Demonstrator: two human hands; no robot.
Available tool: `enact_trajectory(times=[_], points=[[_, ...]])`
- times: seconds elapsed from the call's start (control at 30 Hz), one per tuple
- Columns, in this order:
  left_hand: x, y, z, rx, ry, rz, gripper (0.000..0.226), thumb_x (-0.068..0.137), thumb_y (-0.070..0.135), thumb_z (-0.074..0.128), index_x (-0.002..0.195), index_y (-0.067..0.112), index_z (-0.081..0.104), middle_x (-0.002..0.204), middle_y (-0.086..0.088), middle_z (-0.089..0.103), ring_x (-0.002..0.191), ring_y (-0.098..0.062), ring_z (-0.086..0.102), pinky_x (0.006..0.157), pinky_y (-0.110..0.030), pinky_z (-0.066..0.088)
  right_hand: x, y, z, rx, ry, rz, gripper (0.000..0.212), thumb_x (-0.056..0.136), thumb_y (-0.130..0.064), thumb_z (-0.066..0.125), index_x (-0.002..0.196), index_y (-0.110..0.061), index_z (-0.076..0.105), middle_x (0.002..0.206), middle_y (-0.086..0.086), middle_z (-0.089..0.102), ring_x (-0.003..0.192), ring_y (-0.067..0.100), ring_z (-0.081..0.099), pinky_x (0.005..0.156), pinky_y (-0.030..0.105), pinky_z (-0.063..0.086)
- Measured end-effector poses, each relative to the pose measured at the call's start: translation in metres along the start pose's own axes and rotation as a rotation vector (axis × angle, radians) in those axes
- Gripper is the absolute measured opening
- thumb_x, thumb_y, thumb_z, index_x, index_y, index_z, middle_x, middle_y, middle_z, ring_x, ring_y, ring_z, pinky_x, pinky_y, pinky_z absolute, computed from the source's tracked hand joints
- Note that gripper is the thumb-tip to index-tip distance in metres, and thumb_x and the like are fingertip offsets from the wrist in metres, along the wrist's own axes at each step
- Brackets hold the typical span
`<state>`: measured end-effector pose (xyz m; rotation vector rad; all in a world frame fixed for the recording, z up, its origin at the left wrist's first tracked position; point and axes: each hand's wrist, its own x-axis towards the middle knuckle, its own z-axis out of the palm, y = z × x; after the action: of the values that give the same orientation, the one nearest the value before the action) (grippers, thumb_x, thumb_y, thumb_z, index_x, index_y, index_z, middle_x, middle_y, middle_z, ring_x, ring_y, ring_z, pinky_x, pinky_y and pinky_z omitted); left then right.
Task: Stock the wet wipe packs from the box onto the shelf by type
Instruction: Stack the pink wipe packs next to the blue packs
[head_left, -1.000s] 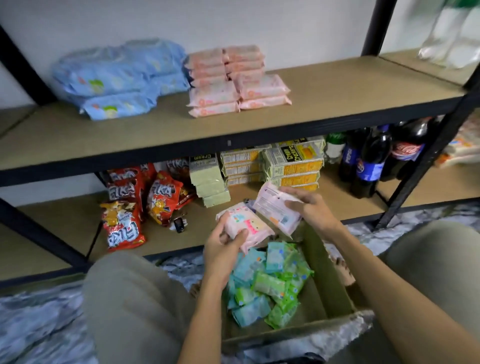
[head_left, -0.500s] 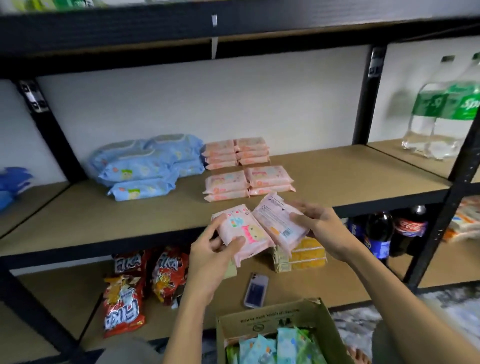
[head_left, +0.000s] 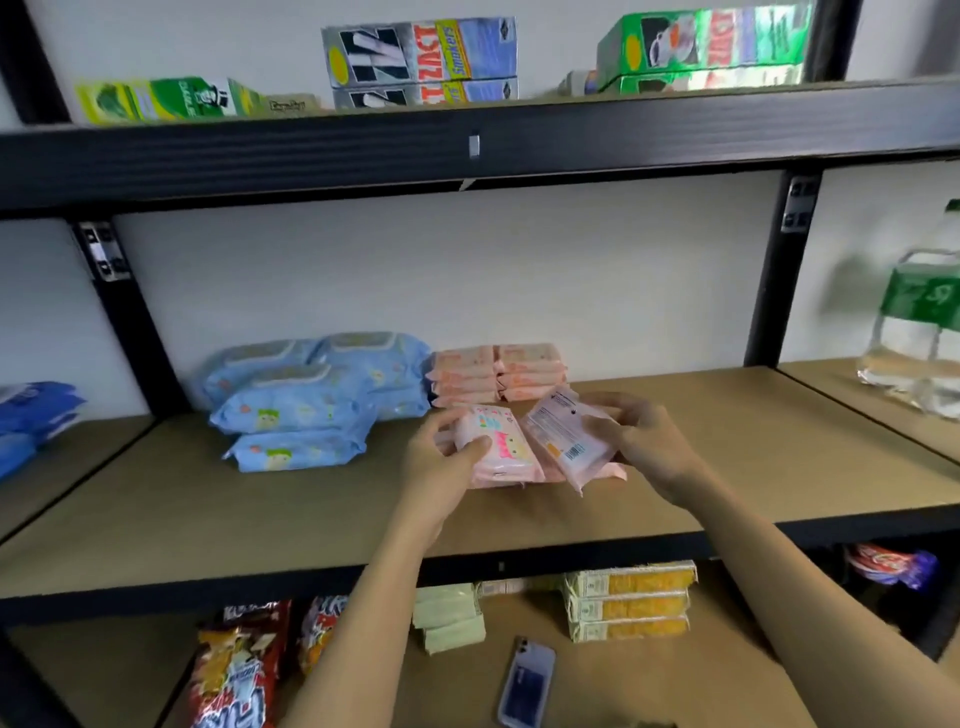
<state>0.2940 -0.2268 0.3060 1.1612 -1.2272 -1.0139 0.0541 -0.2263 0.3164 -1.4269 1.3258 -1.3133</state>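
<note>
Black-framed rack, tan middle shelf, white wall behind.
Left hand grips front-up pink pack, right hand pinches barcode-up pink pack, both over shelf; pink stacks at 12 o'clock; "Smokers" box top shelf.

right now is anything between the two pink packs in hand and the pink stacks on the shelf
Nothing visible. The left hand and right hand hold the pink wet wipe packs directly above the front pink stack; the blue packs lie off to the left.

A small shop; racks stocked with snacks, boxed goods.
</note>
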Motion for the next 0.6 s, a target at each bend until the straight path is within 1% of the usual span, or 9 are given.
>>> enact_trajectory(times=[0.1, 0.2, 0.27, 0.33, 0.37, 0.4, 0.47, 0.53, 0.6], points=[[0.026, -0.002, 0.002, 0.075, 0.008, -0.048, 0.034, 0.090, 0.012, 0.073, 0.114, 0.032, 0.061, 0.115, -0.005, 0.067, 0.099, -0.019, 0.070, 0.070, -0.033, 0.062, 0.022, 0.004, 0.000, 0.029, 0.019, 0.009, 0.029, 0.097, -0.005, 0.062, 0.125, -0.009, 0.063, 0.098, 0.016, 0.075, 0.077, 0.020, 0.075, 0.060, 0.029, 0.057], [0.042, -0.008, 0.003, 0.207, 0.023, -0.077, 0.033, 0.092, 0.019, 0.071, 0.121, 0.028, 0.059, 0.120, -0.002, 0.065, 0.099, -0.019, 0.068, 0.080, -0.041, 0.062, 0.039, 0.014, 0.001, -0.089, 0.057, 0.009, 0.033, 0.095, -0.014, 0.065, 0.128, -0.015, 0.062, 0.097, 0.011, 0.073, 0.078, 0.021, 0.075, 0.067, 0.035, 0.060], [0.049, -0.012, 0.004, 0.349, 0.048, -0.028, 0.034, 0.094, 0.024, 0.067, 0.127, 0.028, 0.059, 0.129, 0.004, 0.062, 0.105, -0.017, 0.065, 0.088, -0.040, 0.058, 0.045, 0.018, 0.001, -0.252, 0.079, -0.028, 0.033, 0.095, -0.022, 0.065, 0.128, -0.022, 0.062, 0.098, 0.002, 0.071, 0.079, 0.019, 0.073, 0.067, 0.034, 0.059], [0.052, -0.015, 0.005, 0.476, 0.043, 0.043, 0.031, 0.095, 0.023, 0.062, 0.126, 0.029, 0.062, 0.132, 0.005, 0.060, 0.108, -0.017, 0.062, 0.087, -0.033, 0.055, 0.049, 0.023, 0.000, -0.434, 0.100, -0.077, 0.034, 0.095, -0.030, 0.064, 0.129, -0.028, 0.060, 0.105, -0.001, 0.068, 0.084, 0.018, 0.070, 0.064, 0.029, 0.054], [0.054, -0.016, 0.005, 0.546, 0.037, 0.079, 0.028, 0.095, 0.023, 0.060, 0.123, 0.029, 0.064, 0.129, 0.002, 0.061, 0.109, -0.018, 0.060, 0.087, -0.031, 0.052, 0.051, 0.027, -0.001, -0.509, 0.107, -0.094, 0.037, 0.094, -0.034, 0.065, 0.130, -0.029, 0.059, 0.108, 0.000, 0.067, 0.088, 0.019, 0.068, 0.068, 0.029, 0.052], [0.055, -0.018, 0.007, 0.622, 0.037, 0.106, 0.027, 0.095, 0.025, 0.059, 0.121, 0.029, 0.065, 0.124, -0.002, 0.061, 0.111, -0.021, 0.057, 0.091, -0.032, 0.049, 0.052, 0.032, -0.002, -0.561, 0.111, -0.102, 0.041, 0.092, -0.038, 0.067, 0.131, -0.030, 0.059, 0.112, 0.001, 0.065, 0.093, 0.021, 0.065, 0.073, 0.030, 0.051], [0.055, -0.020, 0.010, 0.721, 0.038, 0.122, 0.026, 0.094, 0.034, 0.062, 0.119, 0.030, 0.066, 0.119, -0.006, 0.053, 0.117, -0.026, 0.048, 0.104, -0.039, 0.042, 0.051, 0.046, -0.002, -0.604, 0.118, -0.118, 0.047, 0.089, -0.047, 0.069, 0.132, -0.031, 0.058, 0.117, 0.002, 0.060, 0.105, 0.025, 0.059, 0.084, 0.033, 0.049], [0.055, -0.020, 0.013, 0.754, 0.016, 0.108, 0.030, 0.094, 0.041, 0.062, 0.122, 0.031, 0.065, 0.118, -0.005, 0.047, 0.121, -0.026, 0.041, 0.111, -0.042, 0.035, 0.050, 0.061, -0.001, -0.569, 0.146, -0.164, 0.047, 0.088, -0.052, 0.067, 0.131, -0.033, 0.059, 0.121, -0.003, 0.056, 0.116, 0.025, 0.053, 0.099, 0.043, 0.046], [0.057, -0.022, 0.016, 0.781, 0.016, 0.100, 0.036, 0.093, 0.047, 0.060, 0.127, 0.034, 0.062, 0.124, -0.007, 0.044, 0.125, -0.028, 0.036, 0.113, -0.043, 0.032, 0.050, 0.069, 0.000, -0.543, 0.140, -0.204, 0.048, 0.087, -0.059, 0.065, 0.130, -0.038, 0.061, 0.125, -0.011, 0.052, 0.120, 0.020, 0.048, 0.106, 0.047, 0.041]])
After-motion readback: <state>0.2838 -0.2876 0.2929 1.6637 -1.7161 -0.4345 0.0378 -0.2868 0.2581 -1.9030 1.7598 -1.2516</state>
